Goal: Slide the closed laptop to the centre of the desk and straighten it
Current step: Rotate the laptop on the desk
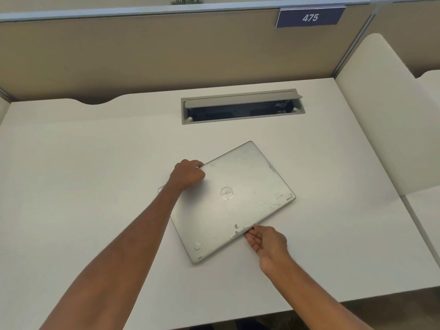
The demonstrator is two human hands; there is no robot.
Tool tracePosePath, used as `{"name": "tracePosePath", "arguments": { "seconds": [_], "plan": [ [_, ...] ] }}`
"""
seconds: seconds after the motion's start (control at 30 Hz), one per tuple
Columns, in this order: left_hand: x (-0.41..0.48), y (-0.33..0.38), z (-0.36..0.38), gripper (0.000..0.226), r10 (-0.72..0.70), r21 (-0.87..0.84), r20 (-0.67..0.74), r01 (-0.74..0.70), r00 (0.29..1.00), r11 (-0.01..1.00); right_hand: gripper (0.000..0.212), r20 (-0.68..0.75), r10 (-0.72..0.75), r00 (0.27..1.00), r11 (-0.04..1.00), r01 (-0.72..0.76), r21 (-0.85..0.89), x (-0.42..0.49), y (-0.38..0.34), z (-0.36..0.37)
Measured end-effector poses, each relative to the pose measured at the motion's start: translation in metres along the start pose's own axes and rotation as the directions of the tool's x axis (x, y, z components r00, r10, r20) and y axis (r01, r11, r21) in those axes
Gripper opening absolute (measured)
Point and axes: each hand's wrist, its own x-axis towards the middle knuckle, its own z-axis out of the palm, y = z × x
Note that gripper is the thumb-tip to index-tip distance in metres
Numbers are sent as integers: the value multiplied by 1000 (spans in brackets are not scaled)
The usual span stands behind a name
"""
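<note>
A closed silver laptop (240,198) with a round logo and worn paint lies flat on the white desk (83,167), near its middle, turned at a clear angle to the desk's front edge. My left hand (188,173) is curled over the laptop's far-left edge and grips it. At the near-right edge my right hand (266,242) holds the laptop, fingertips pressed to the rim, palm turned up.
A grey cable hatch (242,108) with its lid propped open is set into the desk behind the laptop. A beige partition (142,51) with a blue sign reading 475 closes the back. A white side panel (390,115) stands at the right.
</note>
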Motion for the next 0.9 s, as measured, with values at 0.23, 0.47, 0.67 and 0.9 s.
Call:
{"name": "tracePosePath", "arguments": {
  "seconds": [0.23,0.47,0.67,0.9],
  "plan": [
    [-1,-16,7,51,-7,-108,7,7,1000,994,5,-39,-86,996,996,85,-24,9,-14,-5],
    [-26,-36,20,52,-18,-281,-11,14,1000,960,10,-72,-206,976,971,195,-136,34,-44,-4],
    [-43,-50,30,37,-93,-446,-19,75,995,892,21,-47,-310,950,909,281,-307,53,-80,10],
    [-57,-65,45,37,-114,-572,53,123,992,811,38,-44,-428,903,784,347,-515,64,-115,35]
  ]
}}
